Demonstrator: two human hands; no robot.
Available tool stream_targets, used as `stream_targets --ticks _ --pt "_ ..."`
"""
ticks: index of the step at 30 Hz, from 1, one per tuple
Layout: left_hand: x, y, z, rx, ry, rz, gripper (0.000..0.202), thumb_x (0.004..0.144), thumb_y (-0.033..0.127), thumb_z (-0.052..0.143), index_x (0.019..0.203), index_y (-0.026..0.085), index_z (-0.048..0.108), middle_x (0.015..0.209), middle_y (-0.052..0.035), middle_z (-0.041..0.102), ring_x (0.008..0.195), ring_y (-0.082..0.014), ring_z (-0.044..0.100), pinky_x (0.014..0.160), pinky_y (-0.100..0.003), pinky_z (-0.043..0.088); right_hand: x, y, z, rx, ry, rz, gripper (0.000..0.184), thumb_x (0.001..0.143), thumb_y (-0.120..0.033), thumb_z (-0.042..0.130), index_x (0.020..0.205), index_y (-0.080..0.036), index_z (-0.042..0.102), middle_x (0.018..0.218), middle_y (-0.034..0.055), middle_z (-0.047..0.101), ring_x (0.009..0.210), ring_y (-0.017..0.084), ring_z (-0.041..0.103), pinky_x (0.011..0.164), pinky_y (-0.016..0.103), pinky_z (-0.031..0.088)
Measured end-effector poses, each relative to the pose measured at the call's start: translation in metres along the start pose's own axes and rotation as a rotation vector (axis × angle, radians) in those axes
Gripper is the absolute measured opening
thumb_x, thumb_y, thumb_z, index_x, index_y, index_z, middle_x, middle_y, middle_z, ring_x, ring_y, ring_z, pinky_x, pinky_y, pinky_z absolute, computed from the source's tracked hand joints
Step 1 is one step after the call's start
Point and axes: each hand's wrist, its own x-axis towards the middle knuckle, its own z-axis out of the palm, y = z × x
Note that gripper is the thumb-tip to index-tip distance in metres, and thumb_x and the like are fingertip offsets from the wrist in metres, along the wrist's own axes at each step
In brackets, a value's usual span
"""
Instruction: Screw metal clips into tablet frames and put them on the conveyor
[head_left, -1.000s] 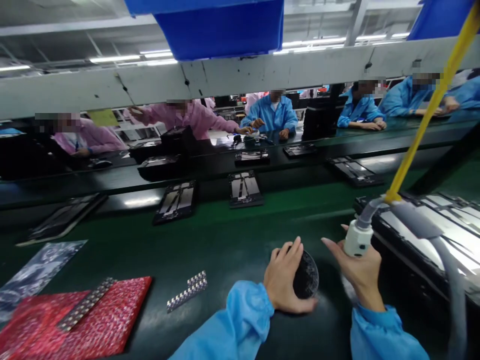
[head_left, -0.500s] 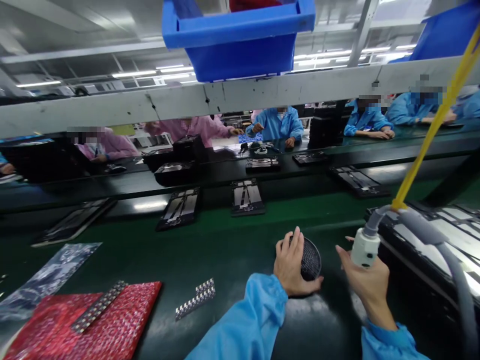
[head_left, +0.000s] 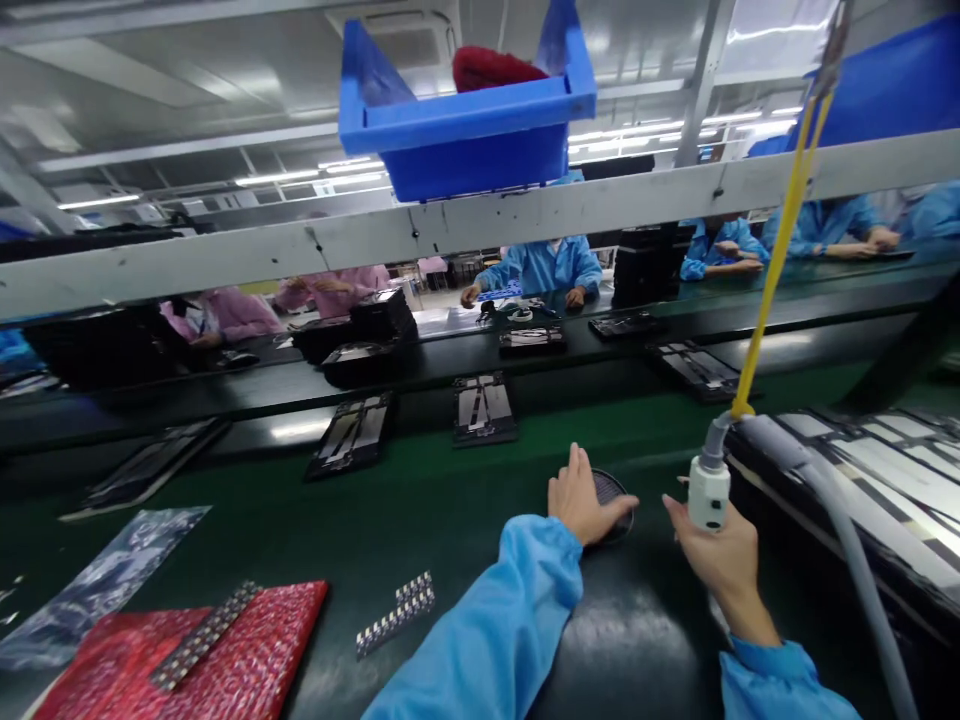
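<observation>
My left hand rests around the left side of a round black dish. Its fingers lie along the rim and the thumb reaches over the front, covering part of the dish. To the right, my right hand is wrapped round a white corded electric screwdriver, hung from a yellow strap. The palm hides most of the tool's body. Nearer and to the left lie two strips of small metal pieces. Another such strip sits on a red bubble-wrap bag.
Opened tablets lie along the green bench, one to the left. A stack of tablet parts stands at the right. A clear plastic bag lies at the left. Overhead, a blue bin sits on a white beam. Co-workers sit opposite.
The head view has tilted up slightly. My left hand and the dish have shifted a little away from me, the thumb now lying further over the dish. My right hand stays around the screwdriver.
</observation>
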Motion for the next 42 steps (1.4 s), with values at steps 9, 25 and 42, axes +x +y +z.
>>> stream_targets --ticks 9,25,42 --pt "-0.059 -0.026 -0.027 0.118 -0.35 -0.013 0.037 0.092 0.034 0.045 0.074 0.015 0.071 0.078 -0.0133 0.073 0.08 -0.0253 0.072 0.071 -0.031 0.052 0.01 0.011 -0.001 0.043 0.04 -0.086 0.031 0.068 -0.045 0.067 0.083 -0.017 0.066 0.057 0.0024 0.064 0.048 0.019 0.059 0.049 0.029 0.047" --pt "0.047 -0.177 -0.118 0.814 -0.199 -0.09 0.067 0.065 -0.003 0.054 0.13 0.015 0.051 0.145 -0.0175 0.046 0.129 -0.0277 0.05 0.103 -0.042 0.041 0.015 0.009 0.006 0.094 -0.024 -0.145 0.022 0.074 -0.034 0.059 0.089 -0.02 0.065 0.059 0.0002 0.063 0.048 0.018 0.059 0.049 0.026 0.046" --pt "-0.091 -0.129 -0.101 0.554 0.398 0.053 0.051 0.071 0.015 0.046 0.118 0.017 0.064 0.115 -0.0084 0.071 0.1 -0.0269 0.069 0.086 -0.034 0.054 0.018 0.012 0.004 0.061 0.023 -0.159 0.02 0.071 -0.039 0.063 0.079 -0.02 0.062 0.055 0.0003 0.061 0.045 0.017 0.055 0.045 0.027 0.044"
